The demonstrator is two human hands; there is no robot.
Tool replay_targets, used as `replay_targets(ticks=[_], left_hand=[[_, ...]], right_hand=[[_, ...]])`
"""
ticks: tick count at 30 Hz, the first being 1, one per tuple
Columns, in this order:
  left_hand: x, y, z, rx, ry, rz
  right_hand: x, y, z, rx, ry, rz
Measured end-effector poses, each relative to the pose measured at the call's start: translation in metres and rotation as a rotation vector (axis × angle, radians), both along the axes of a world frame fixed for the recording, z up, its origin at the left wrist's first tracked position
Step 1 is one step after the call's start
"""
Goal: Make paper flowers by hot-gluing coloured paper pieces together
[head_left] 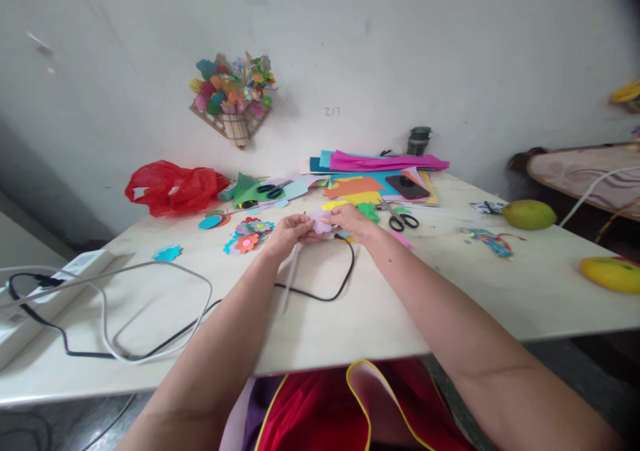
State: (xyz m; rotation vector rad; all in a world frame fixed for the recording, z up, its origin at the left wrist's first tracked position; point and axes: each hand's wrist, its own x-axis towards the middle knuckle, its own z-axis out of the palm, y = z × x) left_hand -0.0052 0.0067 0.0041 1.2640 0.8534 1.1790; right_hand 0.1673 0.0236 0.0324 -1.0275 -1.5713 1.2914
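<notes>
A light purple paper flower [321,221] is held between my two hands above the middle of the table. My left hand [294,231] pinches its left side, and my right hand [349,219] grips its right side. Below my left hand, a thin whitish stick [291,281] slants down; what holds its upper end is hidden. Layered paper flowers [247,243] lie left of my hands. Black-handled scissors [403,221] rest to the right, near green paper pieces [369,211].
A black cable [320,299] loops in front of my hands. A power strip [55,297] and white cable [159,263] lie left. Behind are a red bag [175,187], coloured sheets [355,186] and a phone [407,187]. Mangoes [529,215] sit right.
</notes>
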Motion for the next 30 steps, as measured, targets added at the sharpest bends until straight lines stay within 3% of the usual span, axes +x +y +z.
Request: replay_targets(ticks=[11,18,30], left_hand=[[0.001,-0.001,0.000,0.008,0.013,-0.016],[0.001,0.000,0.001,-0.001,0.013,0.040],[0.001,-0.001,0.001,0.002,0.005,0.068]], right_hand=[[-0.005,-0.002,-0.001,-0.027,0.003,-0.028],[0.004,-0.003,0.007,-0.028,0.001,0.054],[0.003,-0.003,0.008,0.026,0.023,-0.094]])
